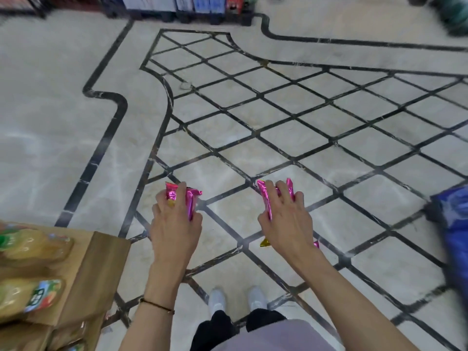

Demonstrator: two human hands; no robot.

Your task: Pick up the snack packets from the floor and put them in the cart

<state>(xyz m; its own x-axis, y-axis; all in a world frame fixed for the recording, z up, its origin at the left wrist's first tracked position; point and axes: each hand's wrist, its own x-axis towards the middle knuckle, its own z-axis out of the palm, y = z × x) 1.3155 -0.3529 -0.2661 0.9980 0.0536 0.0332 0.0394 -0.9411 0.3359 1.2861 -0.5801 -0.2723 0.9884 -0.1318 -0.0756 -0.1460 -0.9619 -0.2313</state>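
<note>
I am gripping a pink snack packet (190, 202) in my left hand (174, 224), fingers curled round it, just right of the cardboard box (101, 262). My right hand (287, 219) is clutching more pink packets (264, 197), farther right of the box.

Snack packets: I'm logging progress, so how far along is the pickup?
In hand: the left hand grips one pink foil packet, the right hand a second pink packet. Done: both are off the floor. Left: putting them in the cart, which is not in view. A blurred blue bag at the right edge may also need collecting.
</note>
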